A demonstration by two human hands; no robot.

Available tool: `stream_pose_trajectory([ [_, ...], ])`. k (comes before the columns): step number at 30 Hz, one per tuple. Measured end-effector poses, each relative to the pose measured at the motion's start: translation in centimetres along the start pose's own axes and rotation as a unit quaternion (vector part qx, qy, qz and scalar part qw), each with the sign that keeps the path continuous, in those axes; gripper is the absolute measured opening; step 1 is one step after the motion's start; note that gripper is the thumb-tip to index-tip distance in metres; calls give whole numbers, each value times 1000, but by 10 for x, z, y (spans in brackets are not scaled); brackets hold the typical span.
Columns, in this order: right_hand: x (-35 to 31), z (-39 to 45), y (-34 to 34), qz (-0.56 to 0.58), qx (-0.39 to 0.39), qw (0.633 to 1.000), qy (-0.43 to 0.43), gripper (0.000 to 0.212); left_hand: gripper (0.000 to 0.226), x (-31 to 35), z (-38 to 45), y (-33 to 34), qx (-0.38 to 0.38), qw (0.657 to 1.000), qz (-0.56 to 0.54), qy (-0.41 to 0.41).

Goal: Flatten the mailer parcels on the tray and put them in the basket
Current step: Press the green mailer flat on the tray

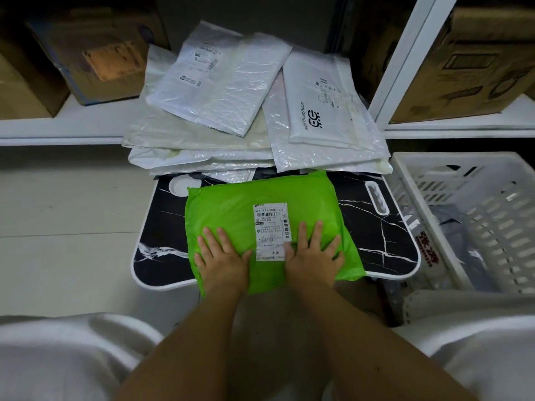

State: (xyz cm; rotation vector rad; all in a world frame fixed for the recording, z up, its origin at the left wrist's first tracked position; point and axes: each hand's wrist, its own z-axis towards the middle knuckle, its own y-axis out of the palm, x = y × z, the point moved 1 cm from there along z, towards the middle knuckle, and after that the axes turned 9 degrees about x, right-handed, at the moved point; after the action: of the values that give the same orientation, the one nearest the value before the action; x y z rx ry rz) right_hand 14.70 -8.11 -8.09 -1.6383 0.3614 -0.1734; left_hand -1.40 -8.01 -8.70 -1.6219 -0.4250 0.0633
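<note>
A bright green mailer parcel with a white shipping label lies on the black marble-patterned tray. My left hand presses flat on its near left part, fingers straight and spread. My right hand presses flat on its near right part, thumb over the label's edge. Behind the green parcel, several white mailer parcels are piled on the tray's far end. The white slatted basket stands on the floor to the right of the tray, with a grey mailer inside.
White shelving with cardboard boxes runs behind the tray on both sides; a white upright post rises at the right. Pale floor lies to the left. My knees in white fabric fill the bottom corners.
</note>
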Motion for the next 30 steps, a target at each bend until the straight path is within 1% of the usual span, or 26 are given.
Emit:
stream_pose_trajectory([
  [4,13,5,-12,-24,9,1000,0,57,69,-9,9,-14,-14,999,-19,-33],
  [6,16,10,-24,-22,30,999,13,54,62,-6,12,-25,3,997,-23,-70],
  [9,20,21,-42,18,108,990,85,39,56,-2,17,-44,48,984,-56,-165],
  [10,24,26,-47,43,115,986,115,36,55,-3,19,-49,51,976,-73,-200],
  [12,31,36,-54,117,84,975,168,34,49,-10,21,-56,48,958,-118,-258],
  [14,40,45,-55,191,39,960,199,38,41,-16,21,-58,39,942,-171,-287],
  [16,45,50,-57,236,19,950,205,39,43,-20,22,-59,30,931,-217,-292],
  [18,49,51,-62,257,-9,947,193,33,42,-23,22,-61,28,930,-235,-281],
  [21,51,48,-71,268,-45,949,160,17,34,-23,19,-73,35,948,-206,-239],
  [22,51,47,-74,272,-50,950,147,11,34,-21,18,-78,36,955,-189,-225],
  [23,50,46,-78,274,-51,951,133,10,36,-20,17,-82,37,961,-169,-216],
  [26,49,43,-97,265,-56,956,115,25,41,-9,11,-100,57,971,-114,-201],
  [28,54,41,-112,251,-51,955,146,34,41,2,6,-112,73,975,-93,-191],
  [30,63,38,-130,254,-33,951,175,37,42,15,-1,-123,80,979,-79,-169],
])
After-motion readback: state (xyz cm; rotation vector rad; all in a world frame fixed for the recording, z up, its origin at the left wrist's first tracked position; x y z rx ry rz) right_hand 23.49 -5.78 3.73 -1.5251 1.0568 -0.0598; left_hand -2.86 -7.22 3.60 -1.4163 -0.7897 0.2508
